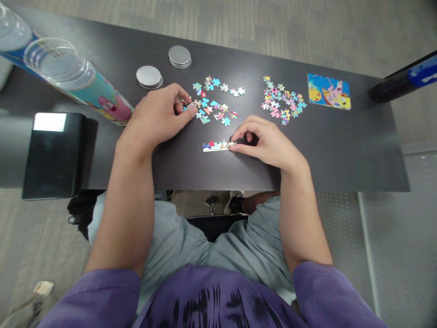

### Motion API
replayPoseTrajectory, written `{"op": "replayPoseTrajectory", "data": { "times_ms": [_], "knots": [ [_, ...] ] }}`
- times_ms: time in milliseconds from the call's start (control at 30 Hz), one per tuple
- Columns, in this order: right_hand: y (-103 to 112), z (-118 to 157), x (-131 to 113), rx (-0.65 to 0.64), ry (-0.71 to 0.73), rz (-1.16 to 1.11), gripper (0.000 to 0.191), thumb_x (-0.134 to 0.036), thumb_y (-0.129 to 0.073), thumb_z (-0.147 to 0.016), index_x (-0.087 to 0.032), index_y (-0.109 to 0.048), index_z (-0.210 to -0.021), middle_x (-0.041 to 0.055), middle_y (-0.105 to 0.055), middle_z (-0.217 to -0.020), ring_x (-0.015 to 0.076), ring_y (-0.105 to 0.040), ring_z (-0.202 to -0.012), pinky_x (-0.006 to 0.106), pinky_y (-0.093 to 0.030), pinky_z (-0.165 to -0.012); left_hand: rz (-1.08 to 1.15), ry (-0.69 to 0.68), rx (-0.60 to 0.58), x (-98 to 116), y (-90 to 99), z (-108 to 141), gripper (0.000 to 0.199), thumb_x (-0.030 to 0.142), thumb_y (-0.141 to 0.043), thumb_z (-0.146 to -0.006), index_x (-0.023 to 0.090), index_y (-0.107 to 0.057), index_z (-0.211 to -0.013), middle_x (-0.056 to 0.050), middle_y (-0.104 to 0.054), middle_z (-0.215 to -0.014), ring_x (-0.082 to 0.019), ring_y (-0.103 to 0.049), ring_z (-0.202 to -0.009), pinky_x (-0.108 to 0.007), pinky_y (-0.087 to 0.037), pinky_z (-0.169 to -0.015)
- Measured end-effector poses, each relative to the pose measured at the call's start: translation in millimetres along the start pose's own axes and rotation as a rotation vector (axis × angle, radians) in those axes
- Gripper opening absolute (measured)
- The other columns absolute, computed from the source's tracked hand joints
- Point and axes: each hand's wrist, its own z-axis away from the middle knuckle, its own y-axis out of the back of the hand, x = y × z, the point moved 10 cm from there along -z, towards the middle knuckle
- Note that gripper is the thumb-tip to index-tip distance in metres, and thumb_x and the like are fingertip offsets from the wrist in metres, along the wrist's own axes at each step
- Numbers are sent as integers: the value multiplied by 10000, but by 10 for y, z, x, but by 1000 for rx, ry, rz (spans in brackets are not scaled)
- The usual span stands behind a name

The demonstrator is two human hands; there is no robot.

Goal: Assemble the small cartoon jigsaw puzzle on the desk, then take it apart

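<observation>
On the dark table [341, 150], a short joined strip of jigsaw pieces [216, 146] lies near the front edge. My right hand [264, 140] has its thumb and index finger closed on the piece at the strip's right end. Farther left, my left hand [162, 111] reaches to the left edge of a loose pile of puzzle pieces [205, 104]. Its thumb and index finger pinch together at a piece there, partly hidden by the fingers. A second pile of pieces [282, 102], mostly pink, yellow and blue, sits to the right.
A cartoon picture card [329, 92] lies at the right. Stacked silver discs [149, 76] and more discs [180, 55] are at the back left. Tall printed tubes [109, 102], a black box [53, 155] and a dark cylinder [392, 89] stand toward the sides.
</observation>
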Motion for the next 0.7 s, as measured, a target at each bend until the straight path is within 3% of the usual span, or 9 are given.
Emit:
{"op": "replayPoseTrajectory", "data": {
  "times_ms": [200, 367, 533, 700],
  "knots": [
    [11, -7, -12, -2, 6, -12, 185, -564, -969, -1056, -394, -902, -1086, 98, -865, -1288, 369, -729, -1064, 593, -631, -1029, -22, 10, -5, -17, -13, -8, 347, 390, -826, -1238, 155, -865, -1490, -24, -862, -1194, -222, -724, -1055, -409, -512, -954],
    [31, -1, 14, 24, -17, -67, 259, -665, -976, -1077, -419, -910, -1121, 80, -875, -1269, 364, -715, -1051, 570, -606, -1006, -35, 31, -9, -63, -38, -29, 316, 412, -814, -1240, 218, -850, -1485, 9, -876, -1235, -211, -732, -1081, -413, -519, -969],
    [-33, -31, -101, 29, 70, -21, 125, -492, -868, -1171, -396, -877, -1091, 69, -855, -1208, 340, -723, -1023, 571, -611, -1015, -7, -10, 0, -9, -17, -14, 319, 399, -815, -1208, 182, -859, -1438, -22, -835, -1163, -248, -733, -1053, -445, -498, -932],
    [-14, -85, -93, 66, 104, -35, 121, -460, -905, -1097, -381, -827, -1052, 76, -839, -1131, 352, -732, -958, 571, -633, -932, 10, -32, 20, -55, -23, -53, 232, 370, -894, -1135, 242, -856, -1324, -50, -841, -1122, -295, -756, -1015, -448, -531, -920]
  ]
}}
